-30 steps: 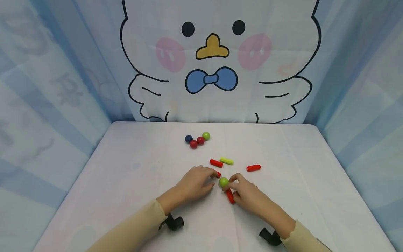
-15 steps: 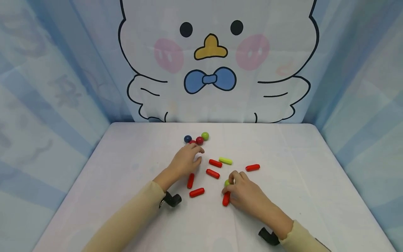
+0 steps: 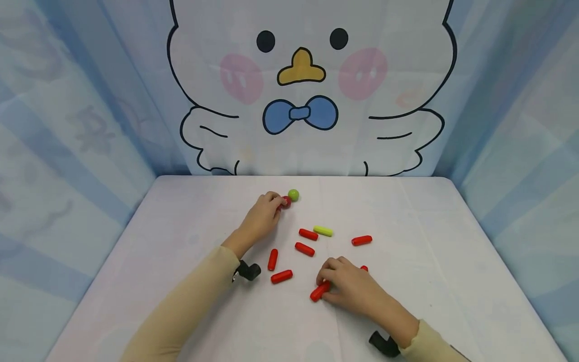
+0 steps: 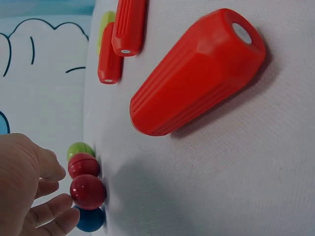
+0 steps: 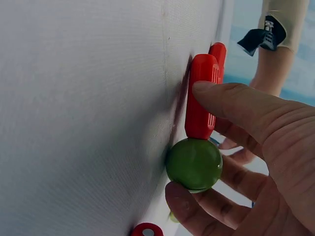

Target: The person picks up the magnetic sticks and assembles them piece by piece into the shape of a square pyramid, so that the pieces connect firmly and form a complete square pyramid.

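Observation:
My left hand reaches to the row of balls at the back. In the left wrist view its fingertips are right at a red ball and a blue ball, with another red ball and a green ball beyond. My right hand holds a red building rod and a green ball set end to end. Its thumb presses the rod while the other fingers curl round the ball. The head view hides that green ball behind the fingers.
Between the hands lie several red rods, one upright-lying rod among them. A yellow-green rod lies farther back, and a red rod to its right. Part of another red rod shows behind my right hand.
The left hand has left the rods in the middle and moved back to the balls. My right hand has turned the red rod, whose free end now points to the lower left.

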`<state>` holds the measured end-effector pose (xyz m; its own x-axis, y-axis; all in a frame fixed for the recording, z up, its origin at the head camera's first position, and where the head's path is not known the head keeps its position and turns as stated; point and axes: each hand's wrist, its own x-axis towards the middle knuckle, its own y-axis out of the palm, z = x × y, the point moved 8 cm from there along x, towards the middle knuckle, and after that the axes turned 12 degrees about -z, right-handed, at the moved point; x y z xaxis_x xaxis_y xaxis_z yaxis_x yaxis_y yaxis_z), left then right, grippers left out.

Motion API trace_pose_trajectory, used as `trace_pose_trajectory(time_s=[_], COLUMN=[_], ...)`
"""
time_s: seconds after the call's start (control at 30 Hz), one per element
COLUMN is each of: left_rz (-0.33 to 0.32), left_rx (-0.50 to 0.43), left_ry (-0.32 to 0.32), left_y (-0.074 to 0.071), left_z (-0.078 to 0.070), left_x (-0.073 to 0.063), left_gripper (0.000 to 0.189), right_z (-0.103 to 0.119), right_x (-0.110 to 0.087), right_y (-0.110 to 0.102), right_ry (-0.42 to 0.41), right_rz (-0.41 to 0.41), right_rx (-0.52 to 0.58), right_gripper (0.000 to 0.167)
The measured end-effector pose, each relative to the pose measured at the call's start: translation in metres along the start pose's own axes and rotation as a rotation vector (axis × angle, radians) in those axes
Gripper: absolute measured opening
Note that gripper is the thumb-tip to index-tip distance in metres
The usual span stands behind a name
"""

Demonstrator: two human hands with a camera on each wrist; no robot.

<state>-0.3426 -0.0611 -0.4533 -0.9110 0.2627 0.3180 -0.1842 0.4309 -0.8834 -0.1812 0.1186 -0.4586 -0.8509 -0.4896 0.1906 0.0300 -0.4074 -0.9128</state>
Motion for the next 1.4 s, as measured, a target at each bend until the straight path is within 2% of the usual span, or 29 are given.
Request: trace_pose_trajectory(time_s=[0.13,0.27,0.4,0.7,0.87,1.0,1.2,1.3,1.4], left_rz=[0.02,0.045,0.061,0.044,0.058,0.059,0.085,0.118,0.126], left_rx=[0.006,-0.005,-0.024,-0.061,-0.084,-0.111,-0.171,-0.177,-0.12], left_ry=[-0.033,-0.079,-0.123,-0.132,-0.161,-0.138,-0.079,-0.037,0.047], left_y=[0.003,0.005,0.006,0.004,0.006,0.006,-0.002,-0.006,-0.008], left_z=[0.006,0.012,0.019,0.024,0.022,0.011,-0.019,-0.038,-0.055], left_x=[-0.001,-0.004,-0.007,-0.012,-0.018,-0.025,-0.038,-0.047,-0.058], left_gripper=[0.033,0.038,0.042,0.035,0.041,0.045,0.046,0.046,0.043], right_z=[-0.002,-0.004,-0.006,-0.019,-0.029,-0.035,-0.043,-0.046,-0.047], right_x=[-0.001,-0.002,-0.006,-0.017,-0.02,-0.018,-0.012,-0.01,-0.008], right_y=[0.003,0.006,0.007,0.009,0.01,0.008,0.003,0.001,0.0], right_ry=[0.048,0.093,0.134,0.24,0.261,0.266,0.281,0.301,0.307], right_rz=[0.051,0.092,0.114,0.135,0.133,0.127,0.103,0.091,0.072], right_rx=[0.006,0.056,0.105,0.176,0.195,0.203,0.2,0.192,0.193], right_gripper=[0.017,0.021,0.017,0.016,0.018,0.017,0.018,0.019,0.019])
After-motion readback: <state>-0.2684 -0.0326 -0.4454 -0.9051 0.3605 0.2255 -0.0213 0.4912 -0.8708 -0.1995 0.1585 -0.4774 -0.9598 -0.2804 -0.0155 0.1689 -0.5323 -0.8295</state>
